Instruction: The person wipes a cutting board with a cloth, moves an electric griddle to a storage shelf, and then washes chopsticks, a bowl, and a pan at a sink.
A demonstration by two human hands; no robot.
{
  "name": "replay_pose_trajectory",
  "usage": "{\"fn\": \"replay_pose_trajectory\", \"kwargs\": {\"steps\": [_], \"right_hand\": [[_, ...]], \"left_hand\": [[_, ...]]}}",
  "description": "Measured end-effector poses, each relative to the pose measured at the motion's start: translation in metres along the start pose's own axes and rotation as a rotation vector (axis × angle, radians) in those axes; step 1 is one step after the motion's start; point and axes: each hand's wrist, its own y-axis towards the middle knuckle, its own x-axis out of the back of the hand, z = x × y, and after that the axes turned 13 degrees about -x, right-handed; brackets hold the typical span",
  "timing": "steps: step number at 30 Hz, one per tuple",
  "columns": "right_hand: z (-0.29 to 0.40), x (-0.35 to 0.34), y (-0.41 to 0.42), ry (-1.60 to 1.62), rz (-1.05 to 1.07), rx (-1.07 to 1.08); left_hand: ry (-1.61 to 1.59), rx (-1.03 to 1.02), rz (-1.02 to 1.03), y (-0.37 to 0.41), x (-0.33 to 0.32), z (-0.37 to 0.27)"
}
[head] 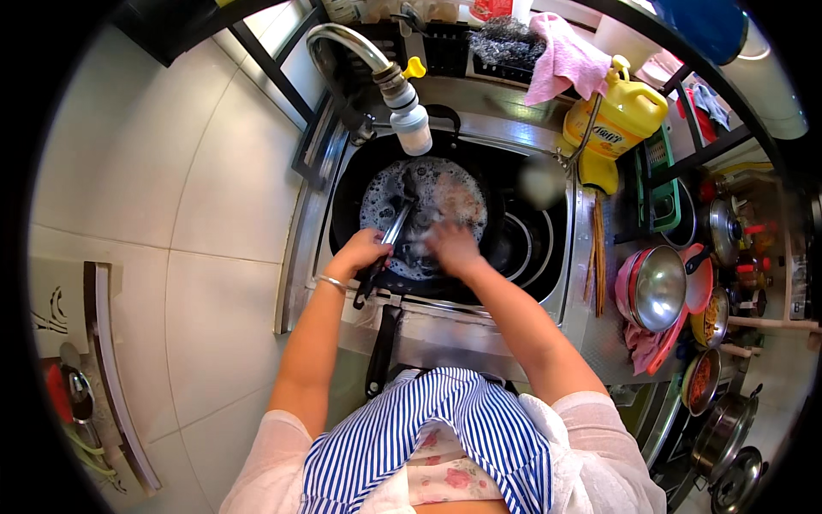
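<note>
A black wok with a long black handle rests in the metal sink, holding foamy water. My left hand, with a bangle at its wrist, grips a kitchen utensil with a metal shaft and black handle. Its dark head dips into the suds. To the right, my right hand is motion-blurred at the foam's surface; its fingers are unclear, and whether they hold anything cannot be told. A pinkish patch shows through the foam just beyond it.
A faucet overhangs the wok. Dark round pans lie in the sink's right side. A yellow detergent jug, chopsticks and stacked metal bowls stand rightward. A pink cloth hangs behind. Tiled wall borders the left.
</note>
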Motion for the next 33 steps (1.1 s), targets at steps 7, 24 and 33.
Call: {"fn": "replay_pose_trajectory", "kwargs": {"steps": [7, 24, 33], "right_hand": [[-0.004, 0.024, 0.006, 1.213, 0.278, -0.298], [0.031, -0.018, 0.073, 1.619, -0.078, -0.681], [0.065, 0.027, -0.006, 1.631, 0.326, -0.659]], "left_hand": [[-0.359, 0.013, 0.097, -0.031, -0.012, -0.002], [-0.895, 0.110, 0.045, -0.048, -0.071, -0.033], [-0.786, 0.130, 0.010, -0.043, -0.071, -0.029]]}}
